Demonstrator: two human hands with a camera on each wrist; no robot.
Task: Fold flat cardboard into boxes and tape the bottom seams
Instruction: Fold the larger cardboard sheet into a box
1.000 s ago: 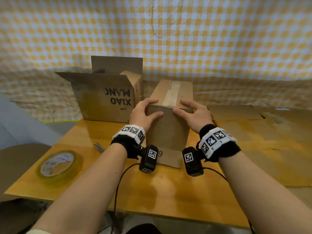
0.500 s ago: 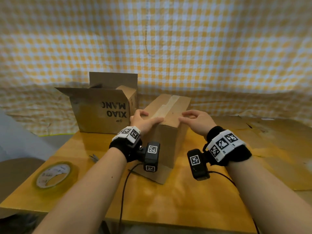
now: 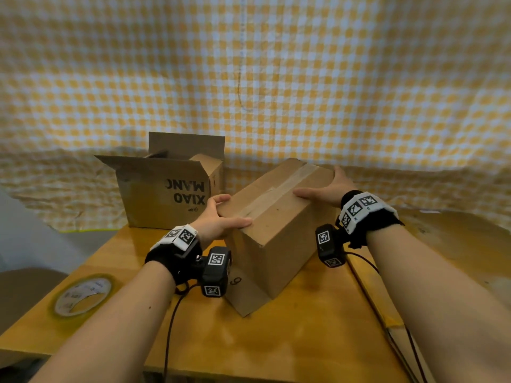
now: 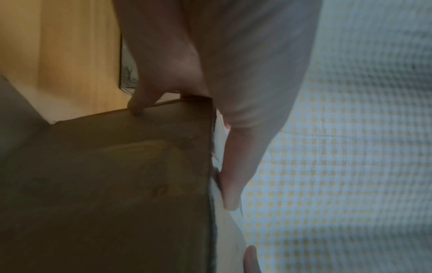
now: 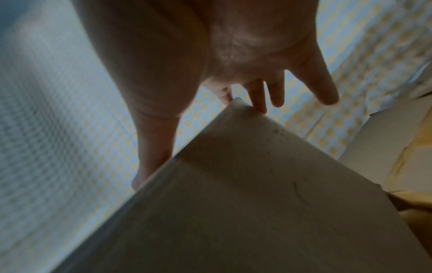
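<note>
A brown cardboard box (image 3: 276, 217) stands skewed in the middle of the wooden table (image 3: 276, 341), a strip of clear tape (image 3: 279, 189) running along its top seam. My left hand (image 3: 224, 214) grips its near left corner, thumb on top and fingers down the side; the left wrist view shows the same hand (image 4: 210, 73) on the box edge (image 4: 105, 184). My right hand (image 3: 329, 186) lies over the far right corner with straight fingers. In the right wrist view its fingers (image 5: 257, 92) touch the box corner (image 5: 233, 203). A loose flap (image 3: 243, 297) juts out at the bottom front.
An open box printed XIAO MANG (image 3: 166, 194) stands at the back left, close to my left hand. A roll of clear tape (image 3: 83, 294) lies at the table's front left. Flat cardboard sheets (image 3: 456, 244) cover the right side. Checked cloth (image 3: 249, 78) hangs behind.
The box has turned clockwise, its far end swinging to the right. My right hand left the near top edge and reached to the far right corner. My left hand stayed on the near left corner.
</note>
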